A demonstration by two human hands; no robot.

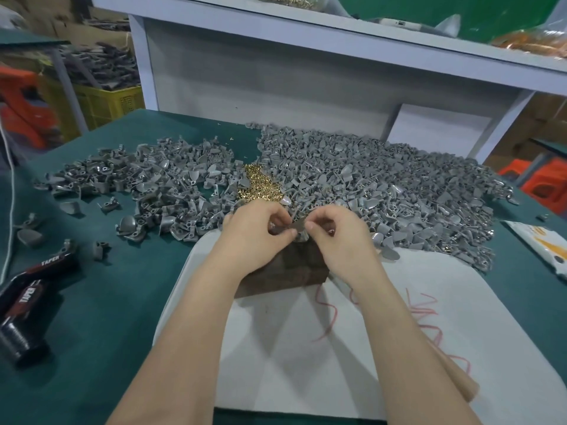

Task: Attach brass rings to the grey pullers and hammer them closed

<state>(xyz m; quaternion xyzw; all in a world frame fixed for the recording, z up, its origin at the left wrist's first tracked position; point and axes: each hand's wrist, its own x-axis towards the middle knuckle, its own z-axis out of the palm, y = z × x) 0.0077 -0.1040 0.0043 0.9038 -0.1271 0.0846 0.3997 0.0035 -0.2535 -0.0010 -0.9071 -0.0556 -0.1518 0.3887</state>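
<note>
Both hands meet over the far edge of a dark wooden block (285, 273). My left hand (256, 233) pinches a grey puller (287, 229) between thumb and fingers. My right hand (334, 233) pinches at the same puller with thumb and forefinger; whether a brass ring sits between those fingers is hidden. Just beyond the hands lies a small heap of brass rings (260, 184). Grey pullers lie in a large pile on the right (383, 188) and a looser pile on the left (144, 182).
A white mat (306, 357) with red thread (423, 317) covers the green table (92, 317) under my arms. A black hammer handle marked TAPER (27, 305) lies at the left. A white packet (543, 243) sits at the right edge; a white shelf unit (276, 72) stands behind.
</note>
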